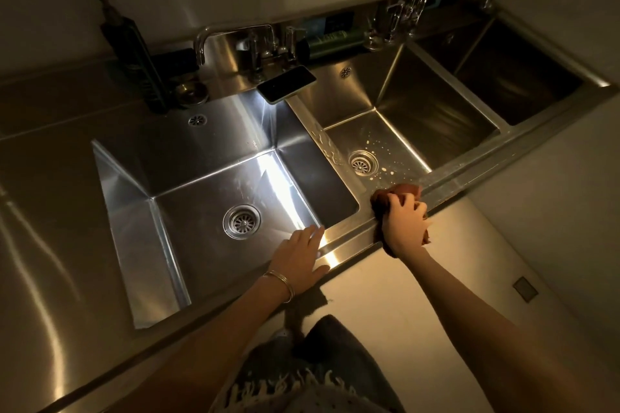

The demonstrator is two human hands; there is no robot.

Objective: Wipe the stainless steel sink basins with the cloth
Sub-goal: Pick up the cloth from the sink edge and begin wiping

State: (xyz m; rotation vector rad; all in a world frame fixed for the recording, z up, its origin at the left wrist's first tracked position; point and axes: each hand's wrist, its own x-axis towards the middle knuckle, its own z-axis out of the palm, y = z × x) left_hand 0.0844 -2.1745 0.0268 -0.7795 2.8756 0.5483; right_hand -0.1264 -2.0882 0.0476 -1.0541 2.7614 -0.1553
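Head cam, looking down: our left hand (302, 253) lies flat, fingers straight, on the sink's front rim (349, 240) by the left basin (201, 191). Our right hand (404, 223) is curled around the cloth (399, 193), holding it on the rim at the middle basin (352, 131)'s near corner. With the third basin (523, 84), we count three, plus two drains (241, 221) (361, 163). Cloth's reddish-brown, all bunched up.

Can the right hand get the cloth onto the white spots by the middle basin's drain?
Probably yes: the right hand grips the cloth on the front rim beside the white spots, with nothing lying between.
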